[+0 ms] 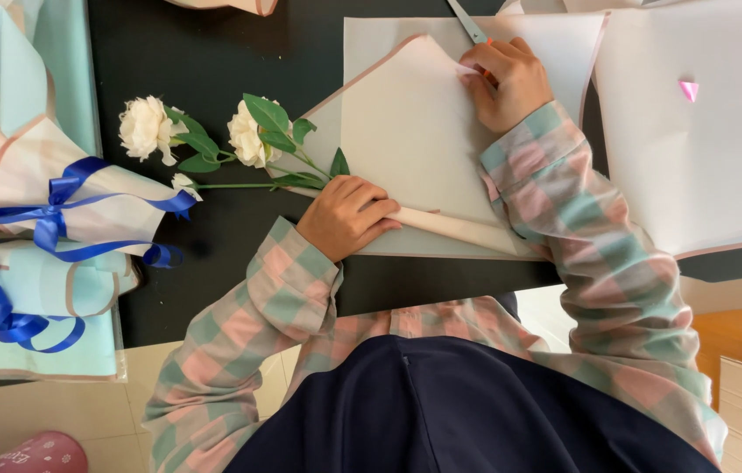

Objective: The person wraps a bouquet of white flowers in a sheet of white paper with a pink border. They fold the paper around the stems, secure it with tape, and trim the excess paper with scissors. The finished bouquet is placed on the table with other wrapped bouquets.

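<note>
White artificial roses (248, 133) with green leaves lie on a black table (213, 52), their stems tucked into a folded sheet of pale wrapping paper (406, 131) with a pink edge. My left hand (345, 215) presses down on the rolled lower edge of that paper, where the stems enter. At the folded top corner of the sheet, my right hand (504, 81) grips scissors (469, 23) with orange handles, blades pointing away from me.
More pale sheets (695, 149) are spread at the right. Wrapped bouquets tied with blue ribbon (56, 219) are piled at the left table edge. A small pink scrap (689, 88) lies on the right sheet. A pink object (34, 455) sits on the floor.
</note>
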